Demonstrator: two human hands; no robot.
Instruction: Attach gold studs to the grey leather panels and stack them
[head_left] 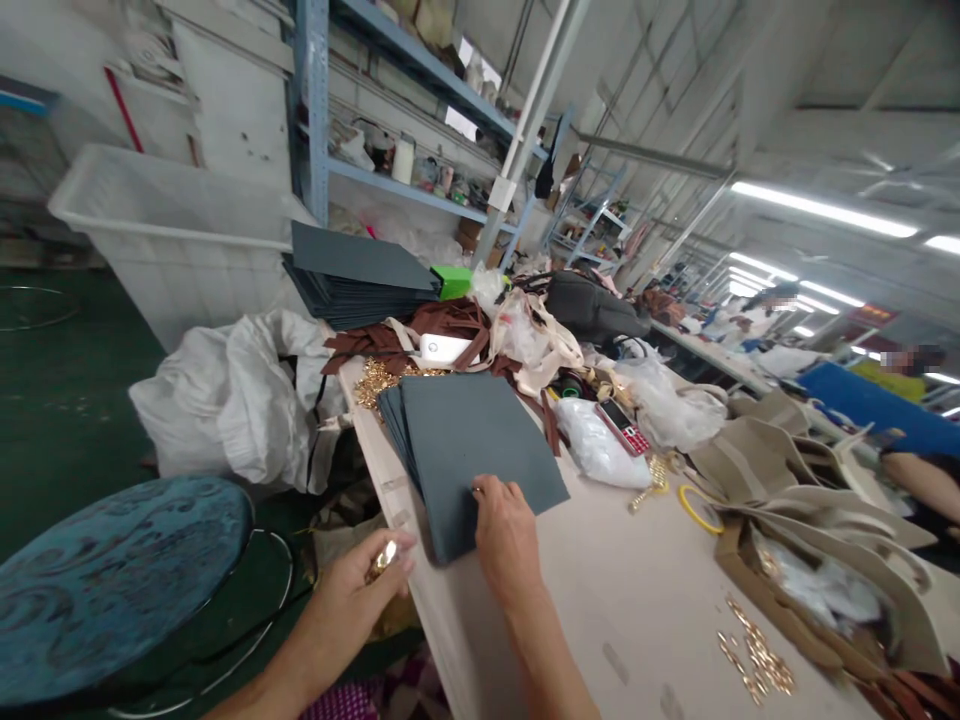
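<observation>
My left hand (360, 585) is off the table's front left edge, its fingers curled round a shiny gold metal piece (383, 560); whether it holds more than one is hidden. My right hand (504, 525) rests over the lower part of a dark grey-green sheet (480, 430), thumb and fingers pinched together. Something small may be between those fingertips, but I cannot make it out. The sheet tops a slightly fanned stack lying at the table's left side. Behind the stack, a pile of small gold pieces (373, 384) lies by the table edge.
A taller stack of dark sheets (360, 270) stands behind. Around it are brown straps (450, 318), a white device (448, 349), a red phone (622, 428), a yellow ring (700, 508), gold fittings (757, 655) and a cardboard box (787, 600). A blue stool (127, 580) is at left.
</observation>
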